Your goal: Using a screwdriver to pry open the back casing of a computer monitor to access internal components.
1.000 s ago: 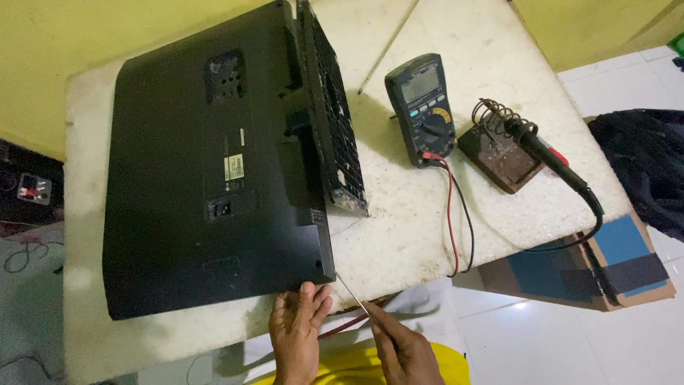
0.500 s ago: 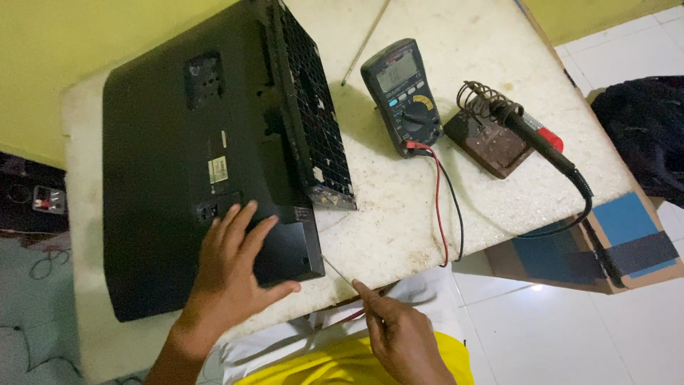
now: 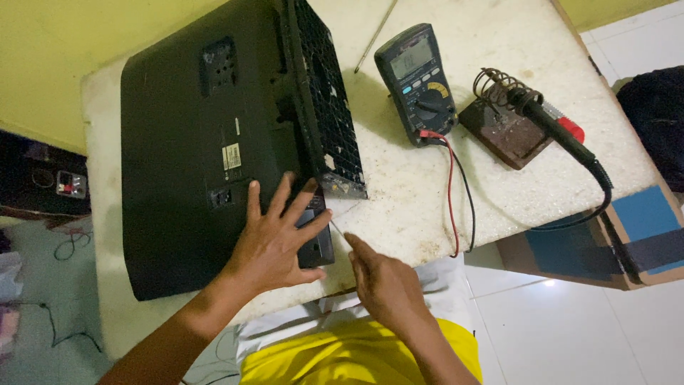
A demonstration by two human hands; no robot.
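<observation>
Even, fairly bright light falls from above; soft shadows lie on the table (white floor tiles show slight glare), focus sharp throughout.

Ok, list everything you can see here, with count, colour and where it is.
TV: one, black, face down on table's left.
Multimeter: one, dark blue-green, centre.
Leads: two, red and black, running from multimeter to the near edge.
Soldering iron: one, black, red band, in stand.
Stand: one, brown, right.
Table: one, white.
Box: one, brown and blue, floor right.
Left hand: flat on TV.
Right hand: at the near edge, holding a thin tool.
</observation>
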